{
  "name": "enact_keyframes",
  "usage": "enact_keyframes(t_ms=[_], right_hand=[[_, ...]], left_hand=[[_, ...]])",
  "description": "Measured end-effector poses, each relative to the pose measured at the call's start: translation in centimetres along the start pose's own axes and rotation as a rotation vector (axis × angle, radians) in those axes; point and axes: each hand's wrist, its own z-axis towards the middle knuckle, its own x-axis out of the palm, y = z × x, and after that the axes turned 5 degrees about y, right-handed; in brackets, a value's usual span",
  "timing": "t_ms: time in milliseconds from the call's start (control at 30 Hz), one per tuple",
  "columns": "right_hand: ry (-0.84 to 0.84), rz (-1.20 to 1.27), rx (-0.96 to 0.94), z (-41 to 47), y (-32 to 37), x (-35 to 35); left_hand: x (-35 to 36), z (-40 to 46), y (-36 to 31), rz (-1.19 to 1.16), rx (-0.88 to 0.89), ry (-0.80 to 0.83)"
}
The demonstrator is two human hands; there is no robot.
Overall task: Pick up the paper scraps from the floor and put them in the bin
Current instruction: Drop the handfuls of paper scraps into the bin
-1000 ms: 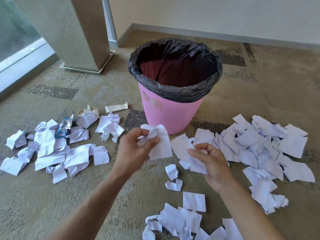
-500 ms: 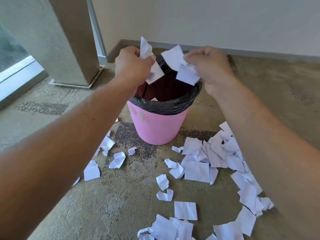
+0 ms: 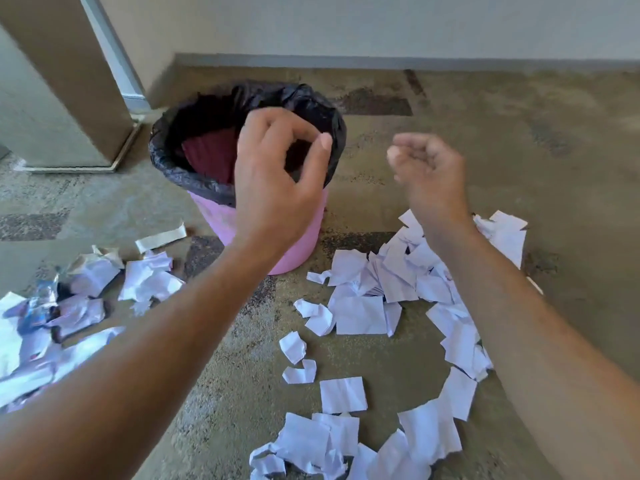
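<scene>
A pink bin with a black liner stands on the carpet ahead of me. My left hand hovers over the bin's near right rim, fingers curved and apart, holding nothing. My right hand is to the right of the bin, blurred, fingers loosely curled with nothing in them. White paper scraps lie scattered on the floor to the right of the bin. More scraps lie at the left, and a further pile of scraps is near the bottom.
A beige pillar with a metal base stands at the back left. A wall with a grey skirting runs behind the bin. A crumpled blue wrapper lies among the left scraps. Bare carpet stretches at the far right.
Both hands held paper scraps over the bin half a second ago; now both are without paper. The hands have drawn back and lowered, the right one moving off to the right.
</scene>
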Motion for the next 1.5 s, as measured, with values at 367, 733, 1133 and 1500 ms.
enact_keyframes(t_ms=[367,733,1133,1500], right_hand=[[0.096,-0.824,0.428,-8.3,-14.9,-12.1],[0.252,-0.901,0.717,-7.4,-21.0,-14.0],[0.284,-0.618,0.510,-7.8,-21.3,-8.3],[-0.014,0.413,0.765,-9.4,-18.5,-8.1]], left_hand=[[11.6,-12.0,7.4,0.313,-0.279,1.023],[17.8,-13.0,9.2,0.497,-0.387,1.336],[19.5,-15.8,7.8,0.221,-0.299,1.110],[16.2,-13.7,6.0,-0.079,-0.553,0.831]])
